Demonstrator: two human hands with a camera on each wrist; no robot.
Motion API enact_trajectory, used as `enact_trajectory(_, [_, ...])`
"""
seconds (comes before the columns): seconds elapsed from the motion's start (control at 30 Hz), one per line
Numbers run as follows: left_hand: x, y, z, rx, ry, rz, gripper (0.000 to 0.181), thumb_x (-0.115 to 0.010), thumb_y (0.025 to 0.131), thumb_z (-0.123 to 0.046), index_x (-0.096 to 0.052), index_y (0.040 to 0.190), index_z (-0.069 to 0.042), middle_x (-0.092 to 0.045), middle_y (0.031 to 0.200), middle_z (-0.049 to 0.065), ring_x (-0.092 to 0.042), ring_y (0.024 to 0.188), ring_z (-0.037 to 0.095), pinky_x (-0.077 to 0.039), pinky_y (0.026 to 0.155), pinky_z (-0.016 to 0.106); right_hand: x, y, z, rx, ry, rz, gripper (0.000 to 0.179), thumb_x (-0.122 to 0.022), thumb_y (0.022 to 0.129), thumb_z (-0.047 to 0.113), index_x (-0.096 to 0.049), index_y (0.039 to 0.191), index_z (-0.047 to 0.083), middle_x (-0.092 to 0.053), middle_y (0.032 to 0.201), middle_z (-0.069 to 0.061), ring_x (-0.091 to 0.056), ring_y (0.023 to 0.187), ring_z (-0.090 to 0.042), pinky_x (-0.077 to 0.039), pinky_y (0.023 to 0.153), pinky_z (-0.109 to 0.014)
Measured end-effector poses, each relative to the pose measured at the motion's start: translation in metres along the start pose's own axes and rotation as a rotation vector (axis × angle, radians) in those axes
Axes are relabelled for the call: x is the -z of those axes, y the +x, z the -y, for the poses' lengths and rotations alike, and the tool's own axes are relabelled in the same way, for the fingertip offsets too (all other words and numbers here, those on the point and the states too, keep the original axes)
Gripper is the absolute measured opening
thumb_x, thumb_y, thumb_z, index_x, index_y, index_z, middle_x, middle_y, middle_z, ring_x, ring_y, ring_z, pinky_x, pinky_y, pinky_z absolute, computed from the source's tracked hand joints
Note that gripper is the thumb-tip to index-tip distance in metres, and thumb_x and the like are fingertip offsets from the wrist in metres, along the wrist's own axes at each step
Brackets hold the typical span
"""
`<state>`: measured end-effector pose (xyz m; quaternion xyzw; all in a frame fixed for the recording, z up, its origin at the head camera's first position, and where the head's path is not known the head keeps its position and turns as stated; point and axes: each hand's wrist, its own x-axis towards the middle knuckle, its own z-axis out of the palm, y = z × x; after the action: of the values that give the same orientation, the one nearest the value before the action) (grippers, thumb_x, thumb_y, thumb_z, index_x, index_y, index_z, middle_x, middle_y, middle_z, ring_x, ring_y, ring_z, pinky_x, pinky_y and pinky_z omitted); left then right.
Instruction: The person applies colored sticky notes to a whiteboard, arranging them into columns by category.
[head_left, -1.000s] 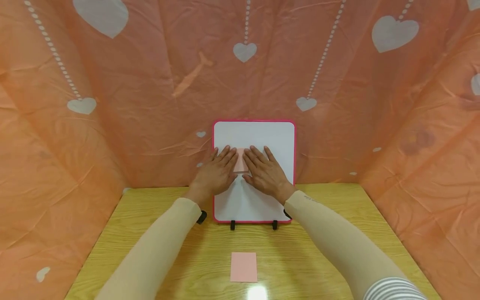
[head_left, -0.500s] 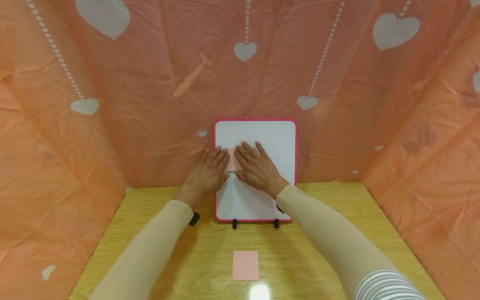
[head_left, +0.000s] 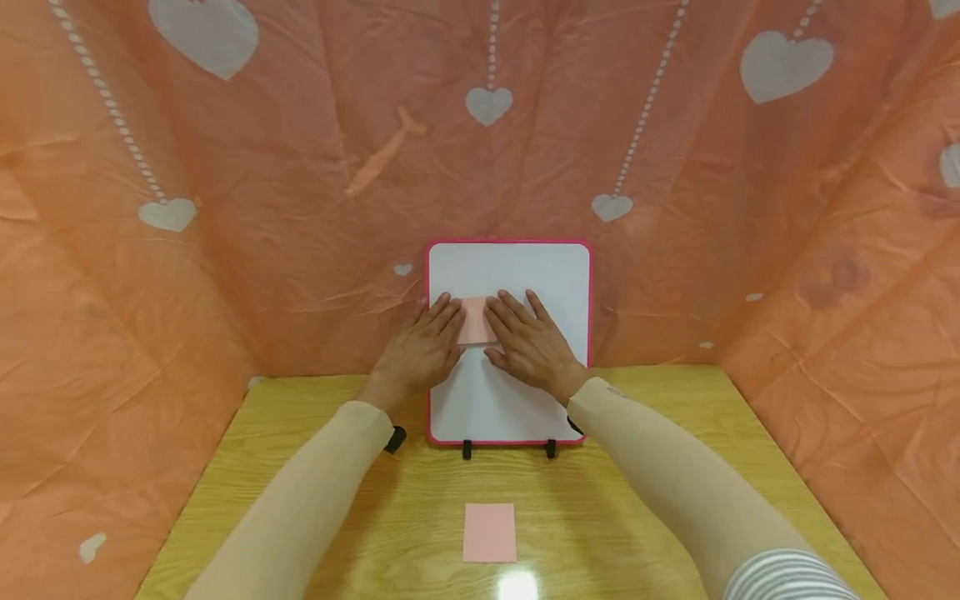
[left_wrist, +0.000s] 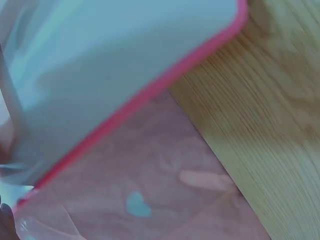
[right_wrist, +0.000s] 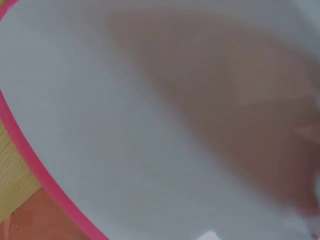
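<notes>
A small whiteboard (head_left: 510, 268) with a pink rim stands upright against the backdrop. On its middle, left of centre, lies a pink sticky note (head_left: 477, 321), its side parts covered by fingers. My left hand (head_left: 420, 343) rests its straight fingertips on the note's left side. From the other side, the straight fingers of my right hand (head_left: 534, 346) touch the note's right part. Both thumbs point inward below it. The left wrist view takes in the board's surface (left_wrist: 125, 60) and only a sliver of hand; the right wrist view is mostly board (right_wrist: 100, 125) with a blurred shadow.
A second pink square of paper (head_left: 490, 532) lies flat on the wooden table (head_left: 300, 433) in front of the board. Two black stand feet (head_left: 467, 450) hold the board's lower edge. An orange cloth (head_left: 315, 208) with white hearts encloses the back and sides.
My right hand slid left over the note, then back right. The left hand has shifted a little left from a second ago, and more of the note shows between the hands.
</notes>
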<state>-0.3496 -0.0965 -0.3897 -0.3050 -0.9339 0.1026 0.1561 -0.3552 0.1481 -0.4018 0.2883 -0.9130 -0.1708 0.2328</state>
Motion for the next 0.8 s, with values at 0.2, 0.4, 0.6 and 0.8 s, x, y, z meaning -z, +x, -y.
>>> enact_trajectory(0.2, [0.002,0.013,-0.010,-0.019,-0.002,0.001,0.068,-0.041,0.112,-0.043,-0.026,0.168,-0.008,-0.021,0.176,0.008,-0.011,0.165,0.027,-0.008,0.135,0.049,0.001,-0.001,0.000,0.004,-0.006,0.006,0.074,-0.042,0.108,0.056,-0.031,0.167,0.013,-0.024,0.176,-0.003,-0.014,0.165,-0.024,-0.006,0.135,-0.054])
enact_trajectory(0.4, [0.000,0.007,-0.002,-0.012,-0.017,0.004,0.068,-0.045,0.112,-0.042,-0.029,0.167,-0.006,-0.024,0.175,0.009,-0.013,0.165,0.029,-0.012,0.135,0.051,-0.001,-0.002,0.002,0.012,-0.005,0.033,0.075,-0.040,0.109,0.057,-0.029,0.168,0.012,-0.024,0.175,-0.004,-0.015,0.165,-0.025,-0.007,0.135,-0.055])
enact_trajectory(0.6, [-0.005,-0.005,0.009,-0.003,0.018,0.012,0.070,-0.046,0.111,-0.044,-0.027,0.167,-0.007,-0.022,0.176,0.009,-0.012,0.165,0.030,-0.015,0.135,0.052,-0.001,0.002,0.004,0.015,-0.050,-0.065,0.069,-0.047,0.107,0.054,-0.045,0.161,0.009,-0.044,0.167,-0.006,-0.032,0.159,-0.026,-0.017,0.134,-0.052])
enact_trajectory(0.8, [-0.002,-0.008,0.011,-0.008,0.012,0.003,0.070,-0.046,0.111,-0.044,-0.028,0.167,-0.007,-0.022,0.176,0.009,-0.011,0.165,0.030,-0.014,0.135,0.051,0.000,0.014,0.011,0.026,0.002,-0.106,0.065,-0.047,0.109,0.048,-0.043,0.162,0.010,-0.042,0.168,-0.006,-0.029,0.161,-0.025,-0.015,0.134,-0.052])
